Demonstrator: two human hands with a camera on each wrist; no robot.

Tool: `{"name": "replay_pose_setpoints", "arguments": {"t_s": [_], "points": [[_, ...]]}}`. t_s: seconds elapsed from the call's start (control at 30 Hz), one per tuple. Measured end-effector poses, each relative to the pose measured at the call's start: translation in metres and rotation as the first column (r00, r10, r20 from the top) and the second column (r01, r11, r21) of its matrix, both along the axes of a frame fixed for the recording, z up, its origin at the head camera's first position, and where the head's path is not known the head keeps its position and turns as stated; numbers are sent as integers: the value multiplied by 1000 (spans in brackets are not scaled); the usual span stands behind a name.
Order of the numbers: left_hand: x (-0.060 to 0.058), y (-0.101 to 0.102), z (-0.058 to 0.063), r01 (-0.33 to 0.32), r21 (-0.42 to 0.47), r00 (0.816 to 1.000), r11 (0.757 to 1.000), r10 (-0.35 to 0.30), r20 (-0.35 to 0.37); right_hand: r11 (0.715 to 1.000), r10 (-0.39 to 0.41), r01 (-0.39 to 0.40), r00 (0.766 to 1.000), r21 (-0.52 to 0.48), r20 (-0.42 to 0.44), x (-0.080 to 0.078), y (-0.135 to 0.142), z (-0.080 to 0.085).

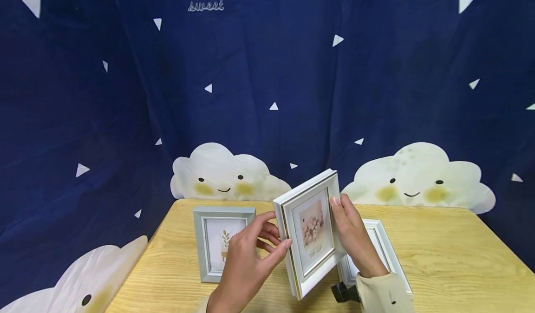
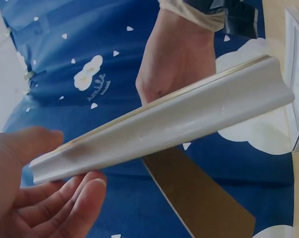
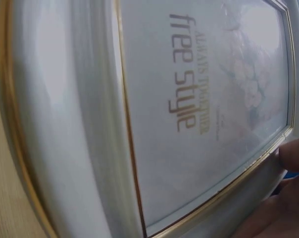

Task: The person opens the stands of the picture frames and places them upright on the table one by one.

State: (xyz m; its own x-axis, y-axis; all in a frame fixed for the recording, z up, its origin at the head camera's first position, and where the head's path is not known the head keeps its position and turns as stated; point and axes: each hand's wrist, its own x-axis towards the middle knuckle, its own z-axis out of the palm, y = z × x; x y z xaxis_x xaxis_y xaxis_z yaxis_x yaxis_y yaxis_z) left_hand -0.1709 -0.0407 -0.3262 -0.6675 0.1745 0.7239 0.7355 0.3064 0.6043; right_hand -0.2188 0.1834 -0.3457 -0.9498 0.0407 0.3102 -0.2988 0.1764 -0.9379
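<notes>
A white picture frame (image 1: 312, 234) with thin gold lines is held up over the table, upright and turned at an angle. Its picture shows pale flowers with "free style" lettering, large in the right wrist view. My right hand (image 1: 355, 234) grips its right side, thumb on the front and fingers behind. At the left side, my left hand (image 1: 251, 257) pinches the edge between thumb and fingers. The left wrist view shows that white edge (image 2: 174, 124) from the side, with a brown stand leg (image 2: 204, 198) sticking out from the back.
A grey-blue picture frame (image 1: 200, 248) with a plant print stands on the wooden table (image 1: 451, 252) at left. Another white frame (image 1: 390, 243) lies behind my right wrist, partly hidden. A dark blue curtain (image 1: 251, 71) with clouds and triangles hangs behind the table.
</notes>
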Motion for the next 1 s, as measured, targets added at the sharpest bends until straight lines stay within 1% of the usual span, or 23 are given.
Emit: {"name": "replay_pose_setpoints", "arguments": {"t_s": [0.13,0.23,0.3,0.43,0.63,0.83,1.0], "points": [[-1,3,-3,-65,13,998,998,64,28,1000,12,-12,1000,14,20,-1,-1,-1],[-2,3,-6,-108,4,992,994,108,66,999,24,-25,999,33,46,0,-1,-3],[-2,2,-7,-124,-9,987,992,124,98,998,32,-35,997,46,65,1,-1,-5],[-3,-2,-11,-134,-44,980,990,139,145,996,54,-60,994,64,92,1,-1,-10],[-10,-8,-12,-162,-119,970,980,181,164,991,89,-98,992,93,90,-6,-2,-17],[-15,-8,-15,-148,-177,963,973,182,199,983,41,-61,993,174,112,-9,2,-20],[-20,-7,-16,-123,-232,970,965,166,179,969,-2,-29,992,246,125,-9,7,-18]]}}
